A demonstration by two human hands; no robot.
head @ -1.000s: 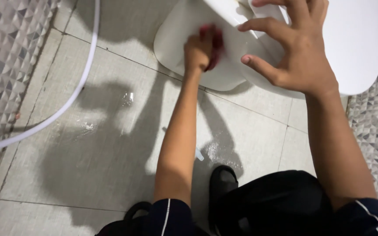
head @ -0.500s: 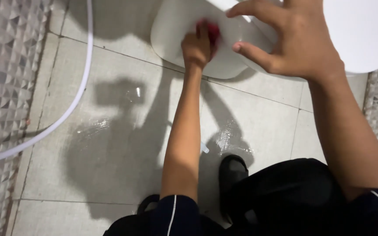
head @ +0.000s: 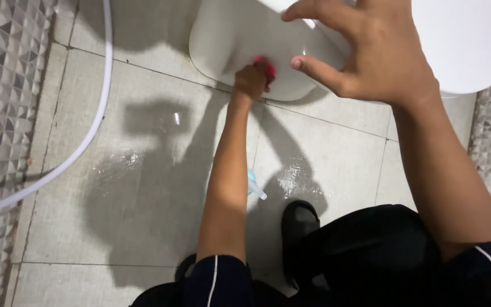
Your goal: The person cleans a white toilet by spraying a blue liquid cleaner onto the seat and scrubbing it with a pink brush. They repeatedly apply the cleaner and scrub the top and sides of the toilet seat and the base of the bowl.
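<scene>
1. The left hand (head: 250, 81) is pressing a red cloth (head: 267, 66) against the lower outside of the white toilet bowl (head: 228, 40), fingers clamped together around the cloth.
2. The right hand (head: 379, 57) is resting on the toilet's upper part, fingers spread apart, bracing and gripping nothing.
3. Judging by this, wiping well is calling for firm, overlapping strokes that follow the curve down to the floor joint.
4. The tiled floor (head: 143, 170) is showing wet patches, so footing is wanting care; a white hose (head: 95, 122) and a pale blue bottle tip (head: 255, 187) are lying nearby.
</scene>
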